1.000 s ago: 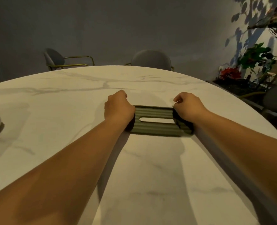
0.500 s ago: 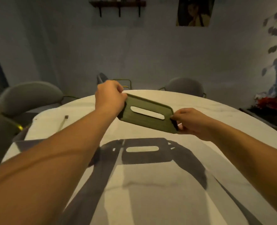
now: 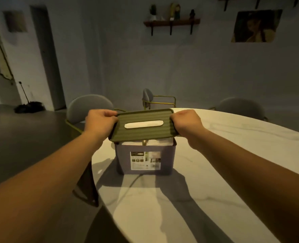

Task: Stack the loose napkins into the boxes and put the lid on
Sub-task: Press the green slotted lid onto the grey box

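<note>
A green ribbed lid [image 3: 141, 132] with an oval slot hovers just above a grey box [image 3: 166, 160] that stands near the table's left edge. My left hand [image 3: 99, 122] grips the lid's left end and my right hand [image 3: 187, 122] grips its right end. White napkins [image 3: 133, 143] fill the box and show under the lid's front edge and through the slot. A printed label [image 3: 146, 160] is on the box's front wall.
The white marble table [image 3: 215, 172] stretches right and toward me. Grey chairs [image 3: 89, 106] stand at its far side, one right beside the box. A dark floor lies to the left, with a broom [image 3: 28, 104] by the wall.
Both hands lifted the lid off the table, carried it leftward, and now hold it level over the box. The view turned left with them.
</note>
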A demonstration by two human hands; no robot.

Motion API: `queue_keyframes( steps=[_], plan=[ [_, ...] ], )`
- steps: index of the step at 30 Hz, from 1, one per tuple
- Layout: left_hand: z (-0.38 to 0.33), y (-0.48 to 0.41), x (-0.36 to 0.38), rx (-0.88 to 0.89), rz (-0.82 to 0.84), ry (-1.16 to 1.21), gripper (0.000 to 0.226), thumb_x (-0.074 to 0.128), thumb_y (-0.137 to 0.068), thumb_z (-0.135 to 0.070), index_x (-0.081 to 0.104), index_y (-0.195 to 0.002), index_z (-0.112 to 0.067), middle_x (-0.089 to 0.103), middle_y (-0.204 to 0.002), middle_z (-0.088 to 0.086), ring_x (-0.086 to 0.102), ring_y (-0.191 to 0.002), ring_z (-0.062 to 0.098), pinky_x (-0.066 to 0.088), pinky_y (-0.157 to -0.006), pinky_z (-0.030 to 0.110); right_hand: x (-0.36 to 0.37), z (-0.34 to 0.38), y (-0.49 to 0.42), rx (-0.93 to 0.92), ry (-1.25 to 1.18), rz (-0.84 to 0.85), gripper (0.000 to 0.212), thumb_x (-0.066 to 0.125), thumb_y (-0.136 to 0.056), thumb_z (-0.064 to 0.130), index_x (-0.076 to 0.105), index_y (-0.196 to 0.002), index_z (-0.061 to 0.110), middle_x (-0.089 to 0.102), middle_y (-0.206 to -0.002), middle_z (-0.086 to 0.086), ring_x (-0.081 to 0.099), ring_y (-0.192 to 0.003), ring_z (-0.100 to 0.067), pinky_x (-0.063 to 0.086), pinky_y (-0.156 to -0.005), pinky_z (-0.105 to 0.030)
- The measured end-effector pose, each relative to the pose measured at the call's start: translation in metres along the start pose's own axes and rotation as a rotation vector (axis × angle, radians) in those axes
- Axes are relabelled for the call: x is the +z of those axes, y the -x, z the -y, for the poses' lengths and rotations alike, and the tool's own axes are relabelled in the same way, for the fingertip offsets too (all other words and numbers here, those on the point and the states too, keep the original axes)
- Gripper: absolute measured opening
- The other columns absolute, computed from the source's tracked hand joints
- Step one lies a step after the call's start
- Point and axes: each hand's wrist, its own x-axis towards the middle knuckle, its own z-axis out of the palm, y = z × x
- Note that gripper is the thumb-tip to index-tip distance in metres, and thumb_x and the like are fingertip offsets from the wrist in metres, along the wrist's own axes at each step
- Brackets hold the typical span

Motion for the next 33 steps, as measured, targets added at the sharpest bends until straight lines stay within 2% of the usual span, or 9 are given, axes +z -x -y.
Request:
queue_keyframes(
  steps=[7, 14, 17, 21, 24, 26, 28, 30, 33],
  plan=[
    [0.012, -0.005, 0.009, 0.222, 0.041, -0.370, 0.027, 0.050, -0.095, -0.005, 0.070, -0.113, -0.008, 0.068, -0.110, 0.011, 0.061, -0.101, 0.025, 0.049, -0.087, 0.034, 0.013, -0.020, -0.009, -0.093, 0.348, -0.044, 0.032, 0.045, -0.096, 0.020, 0.068, -0.084, 0.002, 0.064, -0.085, -0.014, 0.063, -0.081, -0.028, 0.052, -0.068, -0.036],
    [0.014, -0.011, 0.023, 0.300, 0.107, -0.568, 0.029, 0.046, -0.097, -0.006, 0.068, -0.116, -0.008, 0.063, -0.117, 0.015, 0.058, -0.104, 0.032, 0.048, -0.087, 0.039, 0.015, -0.036, -0.019, -0.081, 0.457, -0.053, 0.033, 0.043, -0.097, 0.023, 0.067, -0.091, 0.002, 0.065, -0.089, -0.015, 0.061, -0.083, -0.028, 0.052, -0.071, -0.037],
    [0.021, -0.014, 0.022, 0.260, 0.162, -0.566, 0.029, 0.047, -0.097, -0.007, 0.065, -0.119, -0.009, 0.062, -0.119, 0.014, 0.058, -0.105, 0.030, 0.051, -0.090, 0.040, 0.018, -0.037, -0.022, -0.029, 0.498, 0.033, 0.027, 0.046, -0.097, 0.023, 0.055, -0.115, 0.005, 0.059, -0.105, -0.010, 0.055, -0.090, -0.023, 0.048, -0.070, -0.031],
    [0.023, -0.017, 0.022, 0.275, 0.243, -0.584, 0.036, 0.050, -0.093, -0.003, 0.058, -0.128, -0.011, 0.055, -0.130, 0.011, 0.052, -0.116, 0.028, 0.046, -0.096, 0.041, 0.011, -0.029, -0.030, -0.116, 0.402, 0.141, 0.057, 0.051, -0.093, 0.021, 0.027, -0.144, 0.013, 0.046, -0.135, -0.013, 0.047, -0.103, -0.022, 0.043, -0.077, -0.028],
    [0.019, -0.021, 0.027, 0.296, 0.366, -0.651, 0.049, 0.050, -0.093, -0.004, 0.045, -0.140, -0.016, 0.043, -0.144, 0.007, 0.041, -0.130, 0.028, 0.038, -0.105, 0.040, 0.013, -0.013, -0.040, -0.222, 0.483, 0.240, 0.041, 0.047, -0.096, 0.027, 0.044, -0.134, 0.011, 0.050, -0.133, -0.011, 0.050, -0.118, -0.028, 0.039, -0.082, -0.027],
    [0.018, -0.025, 0.030, 0.267, 0.420, -0.657, 0.051, 0.046, -0.094, -0.006, 0.039, -0.144, -0.016, 0.039, -0.148, 0.008, 0.038, -0.133, 0.028, 0.036, -0.107, 0.040, 0.023, -0.007, -0.046, -0.245, 0.603, 0.337, 0.030, 0.044, -0.098, 0.034, 0.057, -0.112, 0.011, 0.058, -0.113, -0.010, 0.054, -0.108, -0.026, 0.040, -0.081, -0.028],
    [0.019, -0.028, 0.034, 0.260, 0.424, -0.680, 0.050, 0.043, -0.094, -0.010, 0.038, -0.144, -0.015, 0.039, -0.148, 0.008, 0.038, -0.133, 0.028, 0.036, -0.107, 0.038, 0.035, -0.008, -0.050, -0.242, 0.715, 0.405, 0.033, 0.044, -0.097, 0.039, 0.059, -0.111, 0.013, 0.059, -0.108, -0.008, 0.054, -0.098, -0.021, 0.042, -0.081, -0.029],
    [0.021, -0.030, 0.038, 0.266, 0.405, -0.700, 0.045, 0.043, -0.095, -0.014, 0.046, -0.139, -0.014, 0.046, -0.142, 0.009, 0.044, -0.126, 0.028, 0.040, -0.103, 0.038, 0.045, -0.014, -0.052, -0.255, 0.773, 0.391, 0.033, 0.046, -0.096, 0.041, 0.058, -0.111, 0.015, 0.059, -0.105, -0.007, 0.053, -0.093, -0.018, 0.043, -0.078, -0.028],
    [0.023, -0.031, 0.043, 0.274, 0.422, -0.689, 0.029, 0.041, -0.096, -0.020, 0.061, -0.116, -0.014, 0.062, -0.113, 0.009, 0.056, -0.100, 0.024, 0.049, -0.087, 0.039, 0.053, -0.020, -0.053, -0.320, 0.818, 0.286, 0.030, 0.048, -0.094, 0.042, 0.060, -0.105, 0.016, 0.059, -0.098, -0.005, 0.053, -0.086, -0.017, 0.042, -0.071, -0.027]
  ],
)
